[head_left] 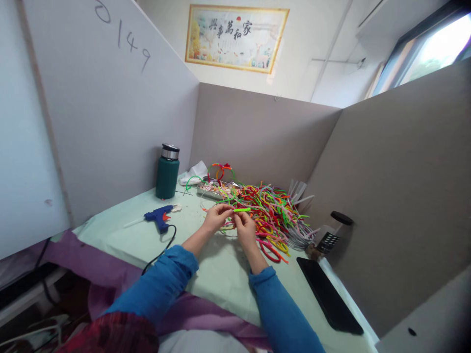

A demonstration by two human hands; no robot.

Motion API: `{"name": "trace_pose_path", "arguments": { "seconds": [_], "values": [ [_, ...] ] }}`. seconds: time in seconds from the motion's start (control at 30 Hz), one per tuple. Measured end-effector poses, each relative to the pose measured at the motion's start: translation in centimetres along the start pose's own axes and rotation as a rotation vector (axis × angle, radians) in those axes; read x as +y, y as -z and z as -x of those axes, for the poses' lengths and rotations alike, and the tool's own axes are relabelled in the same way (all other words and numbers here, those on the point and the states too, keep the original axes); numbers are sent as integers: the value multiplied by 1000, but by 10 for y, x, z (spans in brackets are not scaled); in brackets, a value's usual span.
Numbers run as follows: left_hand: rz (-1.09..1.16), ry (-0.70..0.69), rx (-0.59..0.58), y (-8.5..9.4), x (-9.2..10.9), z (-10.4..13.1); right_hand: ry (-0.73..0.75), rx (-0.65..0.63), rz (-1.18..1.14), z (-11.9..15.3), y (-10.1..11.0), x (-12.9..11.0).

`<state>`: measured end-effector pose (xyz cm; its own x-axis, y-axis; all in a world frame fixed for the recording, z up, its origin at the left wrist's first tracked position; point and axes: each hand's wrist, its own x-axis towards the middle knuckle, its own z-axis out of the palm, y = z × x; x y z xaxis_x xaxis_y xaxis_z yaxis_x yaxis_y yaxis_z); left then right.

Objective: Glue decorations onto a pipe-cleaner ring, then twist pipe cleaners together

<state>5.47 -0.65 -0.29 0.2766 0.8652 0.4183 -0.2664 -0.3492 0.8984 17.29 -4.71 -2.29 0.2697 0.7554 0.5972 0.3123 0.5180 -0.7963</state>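
Observation:
Between my two hands, over the middle of the table, is a short bright yellow-green piece (242, 210), lying level. My left hand (218, 217) pinches its left end, with thumb and fingertips together. Just under the piece, my right hand (245, 226) has its thumb and fingers closed on it. Right behind my hands spreads a large tangled pile of colourful fuzzy stems (274, 206). A metal tray (209, 192) with small pieces in it stands behind my left hand.
A blue glue gun (159, 217) with a black cord lies to the left, near a green bottle (167, 174). At the right are a black flat object (329, 296) and a clear container with a dark lid (331, 235). Grey partitions (257, 132) enclose the table.

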Motion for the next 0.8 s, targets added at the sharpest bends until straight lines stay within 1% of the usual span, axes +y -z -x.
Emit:
{"name": "trace_pose_path", "arguments": {
  "seconds": [0.1,0.23,0.47,0.67,0.8],
  "values": [
    [5,6,-14,0,-2,-1,-20,-5,-39,0,0,-1],
    [4,-29,-26,0,-4,-3,-42,1,-87,-1,0,-1],
    [-44,-81,-18,-1,-2,-1,-48,2,-65,-2,0,1],
    [-56,-89,-24,1,-2,0,-92,-18,-137,-2,-1,4],
    [-52,-66,-34,0,-1,0,-109,-13,-167,-2,-2,6]
  ]
}}
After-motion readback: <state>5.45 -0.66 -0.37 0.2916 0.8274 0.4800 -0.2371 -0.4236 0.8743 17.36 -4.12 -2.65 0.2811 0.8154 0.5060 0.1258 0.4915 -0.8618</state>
